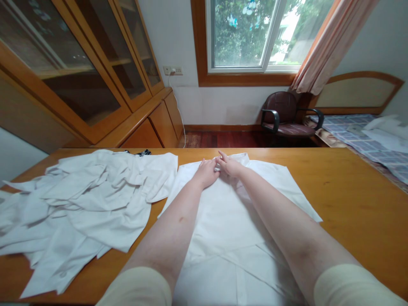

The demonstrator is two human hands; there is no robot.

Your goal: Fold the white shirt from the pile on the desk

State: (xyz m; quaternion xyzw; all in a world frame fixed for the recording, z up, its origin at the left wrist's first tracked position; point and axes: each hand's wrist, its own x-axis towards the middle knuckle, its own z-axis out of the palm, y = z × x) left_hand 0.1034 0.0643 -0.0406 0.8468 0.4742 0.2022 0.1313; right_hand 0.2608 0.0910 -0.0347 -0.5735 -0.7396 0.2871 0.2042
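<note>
A white shirt point(223, 221) lies spread flat on the wooden table point(357, 199) in front of me, its collar at the far end. Both my arms stretch out over it. My left hand point(206, 172) and my right hand point(228, 165) meet at the collar, fingers curled and pinching the white cloth there. The two hands touch each other. What exactly the fingertips grip at the collar is too small to make out.
A heap of several crumpled white garments point(86, 204) covers the table's left part. A wooden cabinet with glass doors point(79, 80) stands at the left. Beyond the table are a dark armchair point(285, 117), a window and a bed point(369, 140) at the right.
</note>
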